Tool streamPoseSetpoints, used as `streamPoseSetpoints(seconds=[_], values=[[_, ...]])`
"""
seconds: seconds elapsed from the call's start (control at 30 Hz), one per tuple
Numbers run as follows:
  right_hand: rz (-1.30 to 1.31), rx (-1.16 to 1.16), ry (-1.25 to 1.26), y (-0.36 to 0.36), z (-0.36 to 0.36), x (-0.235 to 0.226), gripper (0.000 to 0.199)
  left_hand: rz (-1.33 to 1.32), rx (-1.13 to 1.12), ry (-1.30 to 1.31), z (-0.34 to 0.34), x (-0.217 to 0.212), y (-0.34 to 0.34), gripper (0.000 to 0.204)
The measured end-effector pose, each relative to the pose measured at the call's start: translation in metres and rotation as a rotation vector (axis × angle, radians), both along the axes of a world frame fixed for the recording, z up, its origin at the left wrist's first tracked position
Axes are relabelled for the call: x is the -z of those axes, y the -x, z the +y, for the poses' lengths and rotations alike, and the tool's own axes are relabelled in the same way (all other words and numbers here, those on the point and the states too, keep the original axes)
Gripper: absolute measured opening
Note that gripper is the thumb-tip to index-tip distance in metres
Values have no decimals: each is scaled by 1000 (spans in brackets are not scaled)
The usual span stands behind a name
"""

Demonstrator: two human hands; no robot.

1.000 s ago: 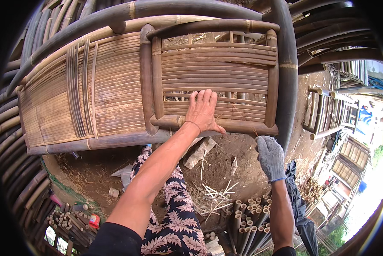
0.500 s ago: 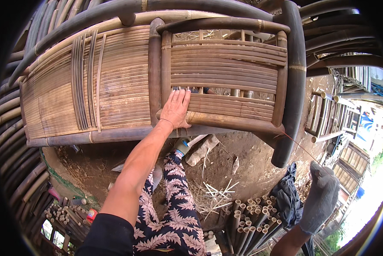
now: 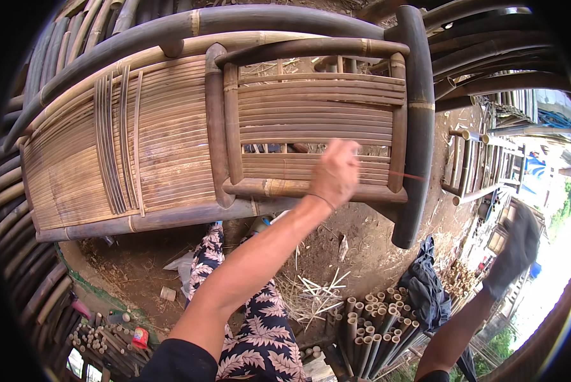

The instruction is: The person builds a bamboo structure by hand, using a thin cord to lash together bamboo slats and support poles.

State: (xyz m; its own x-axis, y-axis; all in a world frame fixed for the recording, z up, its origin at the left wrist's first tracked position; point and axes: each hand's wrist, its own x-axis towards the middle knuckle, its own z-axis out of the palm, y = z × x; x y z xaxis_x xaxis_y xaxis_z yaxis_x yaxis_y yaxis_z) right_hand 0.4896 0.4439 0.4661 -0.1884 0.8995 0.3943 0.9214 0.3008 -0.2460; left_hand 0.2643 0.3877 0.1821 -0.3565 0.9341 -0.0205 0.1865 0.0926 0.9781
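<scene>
A bamboo bench with a slatted seat (image 3: 171, 140) lies before me, a framed slat panel (image 3: 317, 114) at its right end. Above the panel's lower right slats is my left hand (image 3: 338, 172), bare and blurred. Its fingers are curled together; what they hold, if anything, cannot be made out. A thin reddish cord (image 3: 405, 174) shows near the panel's right post. Out to the right, my right hand (image 3: 518, 248), in a dark grey glove, is smeared by motion, so its fingers cannot be read.
Loose dark strips (image 3: 110, 143) lie across the seat. Below stand a bundle of cut bamboo tubes (image 3: 378, 318) and a dark cloth (image 3: 425, 280). Pale slivers (image 3: 314, 293) litter the dirt floor. Another bamboo frame (image 3: 483, 165) stands at right; stacked poles (image 3: 18, 223) line the left.
My left hand has left the panel's lower left corner and moved right over the slats, its fingers now curled. My gloved right hand has swung up and right. The bench has shifted slightly left in view.
</scene>
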Motion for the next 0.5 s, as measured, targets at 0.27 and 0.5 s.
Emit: streamPoseSetpoints(seconds=[0.27, 0.5], values=[[-625, 5, 223, 83, 29, 228, 31, 332, 107, -3, -15, 85, -7, 26], [-782, -216, 764, 121, 20, 304, 24, 142, 484, 441, 17, 76, 5, 33]])
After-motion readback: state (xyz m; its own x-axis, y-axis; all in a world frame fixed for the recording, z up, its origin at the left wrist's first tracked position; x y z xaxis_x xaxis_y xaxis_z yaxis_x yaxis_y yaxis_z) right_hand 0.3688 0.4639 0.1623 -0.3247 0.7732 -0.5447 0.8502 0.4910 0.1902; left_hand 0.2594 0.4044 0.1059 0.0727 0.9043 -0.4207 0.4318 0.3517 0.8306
